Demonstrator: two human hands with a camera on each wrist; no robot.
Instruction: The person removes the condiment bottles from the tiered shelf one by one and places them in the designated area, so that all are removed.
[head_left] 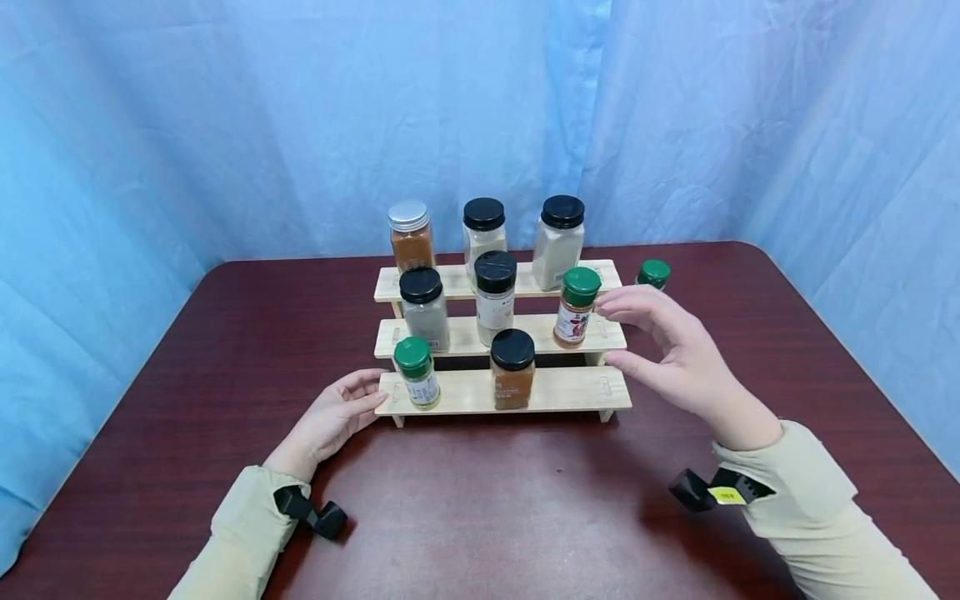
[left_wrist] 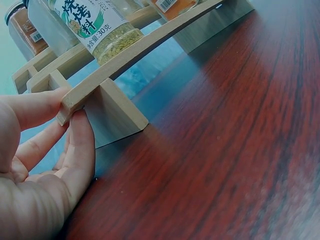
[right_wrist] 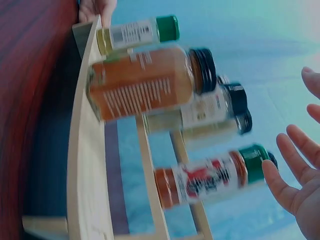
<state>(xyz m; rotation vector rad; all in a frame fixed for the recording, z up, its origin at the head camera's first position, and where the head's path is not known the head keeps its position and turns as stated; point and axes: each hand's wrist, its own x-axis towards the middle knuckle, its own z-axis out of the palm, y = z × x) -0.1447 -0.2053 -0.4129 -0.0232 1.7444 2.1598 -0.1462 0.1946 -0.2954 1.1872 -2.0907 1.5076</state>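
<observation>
A three-tier wooden spice rack [head_left: 558, 389] carries several spice jars. My left hand [head_left: 341, 414] pinches the left end of its bottom tier; in the left wrist view the thumb lies above the board and fingers curl beneath. My right hand [head_left: 675, 350] is raised by the rack's right side, fingers spread and gently bent, holding nothing. Its fingertips are right beside the green-capped jar with the red-marked label [right_wrist: 207, 180] on the middle tier. On the bottom tier stand a green-capped seasoning jar [head_left: 417, 375] at left and a black-capped jar of orange-brown powder [head_left: 513, 371] in the middle.
Behind my right hand, a further green-capped jar [head_left: 653, 273] stands right of the rack, mostly hidden. The top tier holds a silver-lidded jar [head_left: 411, 236] and two black-lidded jars. A dark red table [head_left: 480, 500] lies underneath, with blue curtains [head_left: 337, 125] around it.
</observation>
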